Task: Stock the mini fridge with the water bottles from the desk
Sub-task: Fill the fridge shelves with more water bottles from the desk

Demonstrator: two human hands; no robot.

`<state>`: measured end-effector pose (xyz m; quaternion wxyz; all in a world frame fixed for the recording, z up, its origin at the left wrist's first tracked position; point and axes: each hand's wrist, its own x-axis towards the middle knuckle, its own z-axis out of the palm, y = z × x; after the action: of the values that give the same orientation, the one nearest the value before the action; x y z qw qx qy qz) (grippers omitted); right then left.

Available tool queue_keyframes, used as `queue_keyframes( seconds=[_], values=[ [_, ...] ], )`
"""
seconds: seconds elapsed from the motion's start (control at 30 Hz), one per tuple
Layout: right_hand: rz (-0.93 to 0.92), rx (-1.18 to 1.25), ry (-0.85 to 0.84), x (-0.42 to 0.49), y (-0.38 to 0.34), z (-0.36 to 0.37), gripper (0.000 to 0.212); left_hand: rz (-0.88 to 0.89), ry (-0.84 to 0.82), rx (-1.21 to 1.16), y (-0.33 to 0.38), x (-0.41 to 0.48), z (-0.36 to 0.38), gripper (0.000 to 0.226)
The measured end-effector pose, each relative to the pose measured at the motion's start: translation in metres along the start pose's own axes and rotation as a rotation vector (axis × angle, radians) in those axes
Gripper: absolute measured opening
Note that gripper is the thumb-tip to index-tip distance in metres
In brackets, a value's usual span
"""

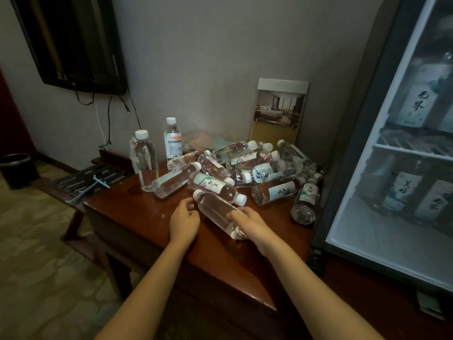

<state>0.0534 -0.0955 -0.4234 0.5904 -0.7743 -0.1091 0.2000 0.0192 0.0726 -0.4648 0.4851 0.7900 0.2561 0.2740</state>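
Several clear water bottles with white caps lie in a heap (255, 168) on the dark wooden desk (137, 217); two more stand upright (146, 163) at the back left. My right hand (252, 225) grips the lower body of the nearest lying bottle (215, 209), whose cap points away and left. My left hand (183, 220) hovers just left of that bottle with fingers loosely curled, holding nothing. The mini fridge (402, 192) stands at the right with its glass door shut; labelled bottles show on its shelves.
A framed picture (278, 111) leans on the wall behind the heap. A television (71, 40) hangs at the upper left with cables below. A slatted luggage rack (85, 180) adjoins the desk's left side; a black bin (17, 169) stands on the carpet.
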Motion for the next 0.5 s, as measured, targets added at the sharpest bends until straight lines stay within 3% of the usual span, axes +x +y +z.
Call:
queue_keyframes(
  seconds=[0.17, 0.33, 0.4, 0.5],
  values=[
    [0.116, 0.156, 0.041, -0.014, 0.005, -0.019, 0.028, 0.013, -0.027, 0.097, 0.002, -0.002, 0.000, 0.042],
    [0.125, 0.370, -0.031, -0.033, 0.012, -0.041, 0.025, 0.085, -0.066, 0.069, 0.009, -0.009, 0.007, 0.033],
    [0.091, 0.437, -0.076, -0.039, 0.017, -0.047, 0.029, 0.066, -0.101, -0.067, 0.017, -0.015, 0.015, 0.030],
    [0.047, 0.543, -0.147, -0.046, 0.021, -0.055, 0.037, -0.113, -0.190, -0.430, 0.037, -0.029, 0.029, 0.029]
  ],
)
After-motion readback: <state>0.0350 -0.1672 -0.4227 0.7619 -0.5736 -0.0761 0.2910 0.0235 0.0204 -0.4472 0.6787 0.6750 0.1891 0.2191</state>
